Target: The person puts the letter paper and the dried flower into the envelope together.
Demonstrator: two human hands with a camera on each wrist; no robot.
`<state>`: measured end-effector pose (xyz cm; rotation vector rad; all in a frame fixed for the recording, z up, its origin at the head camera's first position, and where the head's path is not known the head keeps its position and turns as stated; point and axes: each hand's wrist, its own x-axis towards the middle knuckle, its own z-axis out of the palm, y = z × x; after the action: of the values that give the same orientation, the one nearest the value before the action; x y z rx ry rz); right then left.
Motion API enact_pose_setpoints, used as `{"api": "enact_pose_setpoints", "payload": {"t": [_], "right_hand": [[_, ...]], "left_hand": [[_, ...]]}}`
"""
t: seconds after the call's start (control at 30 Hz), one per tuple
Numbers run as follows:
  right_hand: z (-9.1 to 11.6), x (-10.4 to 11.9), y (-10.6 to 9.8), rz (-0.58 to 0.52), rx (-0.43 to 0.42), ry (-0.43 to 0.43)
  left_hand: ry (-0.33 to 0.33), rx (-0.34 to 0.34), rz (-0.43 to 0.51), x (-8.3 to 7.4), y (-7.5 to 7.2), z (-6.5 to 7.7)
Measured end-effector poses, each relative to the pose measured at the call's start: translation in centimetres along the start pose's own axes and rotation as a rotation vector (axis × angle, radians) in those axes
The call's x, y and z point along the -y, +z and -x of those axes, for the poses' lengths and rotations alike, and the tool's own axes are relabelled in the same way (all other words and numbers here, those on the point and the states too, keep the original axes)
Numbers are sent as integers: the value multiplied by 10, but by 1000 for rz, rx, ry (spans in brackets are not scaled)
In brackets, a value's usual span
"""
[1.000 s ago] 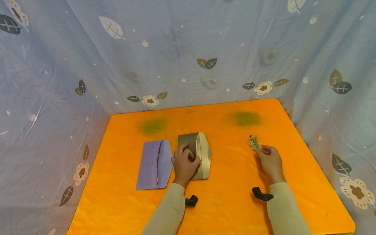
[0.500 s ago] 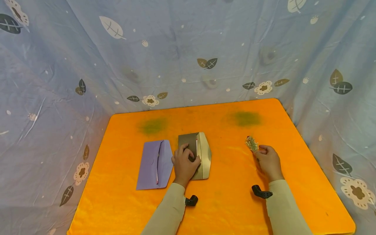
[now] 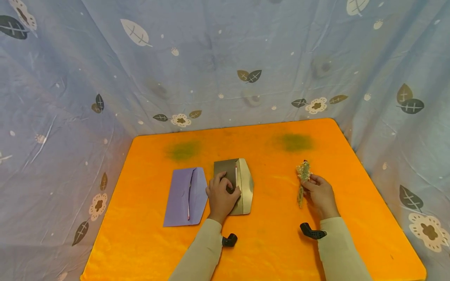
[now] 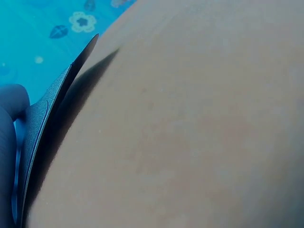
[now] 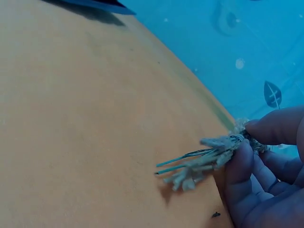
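My left hand (image 3: 221, 197) lies over a brown envelope (image 3: 225, 166) with a gold flap spread to the right. Its fingers are bent and its thumb sits near the envelope's mouth, where a pale edge shows inside. In the left wrist view the envelope (image 4: 40, 118) stands up from the tabletop beside a finger (image 4: 7, 152). On the right, my right hand (image 3: 321, 197) pinches a small bunch of dried flowers (image 3: 303, 171) above the table. The right wrist view shows the bunch's stems and pale wrapping (image 5: 199, 166) sticking out from between thumb and fingers.
A purple envelope (image 3: 178, 199), flap out to the right, lies left of the brown one with a thin pale edge in its opening. Orange cloth covers the table (image 3: 270, 242). A patterned curtain (image 3: 218, 70) surrounds its back and sides.
My right hand has turned the flower bunch in its fingers, so the heads point more upward and the stems now hang below. My left hand and both envelopes have stayed put.
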<state>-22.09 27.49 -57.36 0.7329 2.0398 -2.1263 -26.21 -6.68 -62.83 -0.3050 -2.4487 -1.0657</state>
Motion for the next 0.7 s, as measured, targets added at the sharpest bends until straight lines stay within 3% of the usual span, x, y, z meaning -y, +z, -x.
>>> {"api": "enact_pose_setpoints", "payload": {"t": [0.23,0.5,0.7], "right_hand": [[0,0,3,-27,6,-14],[5,3,4,-218,76,-11],[4,1,10,-291,110,-35]], "left_hand": [[1,1,-2,-1,0,0],[-17,19,2,-1,-1,-1],[-27,23,6,-2,-1,0]]}}
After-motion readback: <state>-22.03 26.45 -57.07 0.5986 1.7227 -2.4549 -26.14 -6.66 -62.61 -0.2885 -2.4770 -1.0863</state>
